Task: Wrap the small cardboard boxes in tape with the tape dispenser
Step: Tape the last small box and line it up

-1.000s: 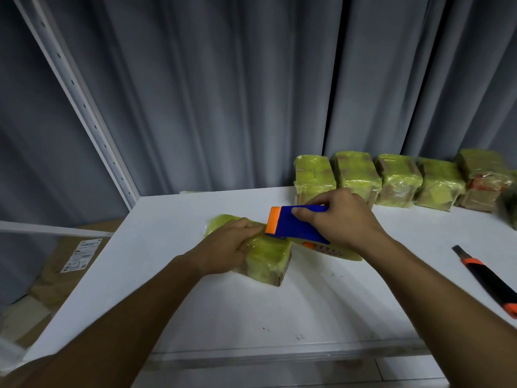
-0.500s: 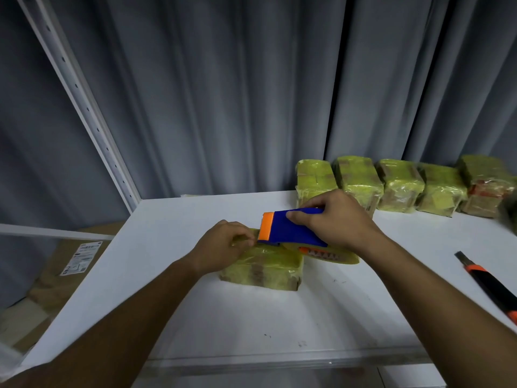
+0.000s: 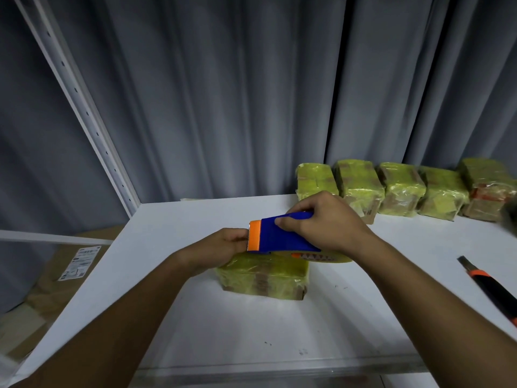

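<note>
On the white table [image 3: 195,317] lies a small cardboard box [image 3: 264,278], covered in yellowish shiny tape, near the middle of the table and in front of the person. The right hand [image 3: 324,228] holds the tape dispenser [image 3: 277,235] just above the box; its fingers are curled around the blue body, with the thumb on the near side. The orange end with the toothed blade points to the left. The left hand [image 3: 223,247] is at this orange end, on the far left corner of the box. Its fingers are bent together at the blade, but I cannot tell if they pinch the tape or only press on the box. At the back of the table, near the grey curtain [image 3: 251,93], five wrapped boxes [image 3: 402,193] stand in a row, side by side. A black and orange cutter knife [image 3: 492,289] lies at the right edge of the table, well apart from the hands.
</note>
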`<state>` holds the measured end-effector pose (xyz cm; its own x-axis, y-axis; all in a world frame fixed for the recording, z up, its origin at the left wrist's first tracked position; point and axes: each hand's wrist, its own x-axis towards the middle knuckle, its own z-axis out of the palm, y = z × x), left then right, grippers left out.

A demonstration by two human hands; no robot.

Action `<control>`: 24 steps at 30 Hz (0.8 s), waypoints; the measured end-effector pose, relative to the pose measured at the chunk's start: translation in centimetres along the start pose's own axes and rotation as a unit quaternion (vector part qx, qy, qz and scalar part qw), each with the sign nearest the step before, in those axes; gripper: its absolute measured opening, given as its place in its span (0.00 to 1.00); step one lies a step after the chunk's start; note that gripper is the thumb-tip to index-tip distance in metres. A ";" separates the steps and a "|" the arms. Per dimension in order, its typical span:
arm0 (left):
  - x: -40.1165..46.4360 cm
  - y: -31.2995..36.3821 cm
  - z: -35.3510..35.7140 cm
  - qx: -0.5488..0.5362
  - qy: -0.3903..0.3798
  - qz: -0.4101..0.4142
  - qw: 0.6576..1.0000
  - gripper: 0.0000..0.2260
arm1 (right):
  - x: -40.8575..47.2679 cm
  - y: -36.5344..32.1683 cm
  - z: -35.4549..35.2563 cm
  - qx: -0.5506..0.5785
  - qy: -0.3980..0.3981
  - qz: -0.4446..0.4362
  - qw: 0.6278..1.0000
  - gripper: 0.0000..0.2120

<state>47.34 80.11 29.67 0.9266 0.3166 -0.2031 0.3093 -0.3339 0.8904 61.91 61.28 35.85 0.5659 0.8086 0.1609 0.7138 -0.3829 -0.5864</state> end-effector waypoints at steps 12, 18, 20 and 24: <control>0.2 0.1 0.3 -0.004 0.046 -0.015 0.999 0.10 | -0.2 0.5 -0.1 0.005 0.000 -0.014 1.000 0.18; -0.2 0.3 0.9 -0.058 -0.003 0.013 0.998 0.16 | -0.4 0.5 -0.1 0.007 -0.003 -0.019 1.000 0.17; -0.2 0.4 1.0 -0.056 -0.001 0.013 0.998 0.15 | -0.4 0.6 -0.2 0.015 0.000 -0.016 1.000 0.17; -0.1 0.6 1.1 -0.053 -0.012 0.012 0.998 0.17 | -0.4 0.5 -0.4 0.010 -0.002 -0.019 1.000 0.16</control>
<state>47.64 78.94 29.76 0.9387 0.2877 -0.1900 0.2637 -0.2440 0.9332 62.21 60.60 35.79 0.5363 0.8244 0.1809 0.7269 -0.3422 -0.5954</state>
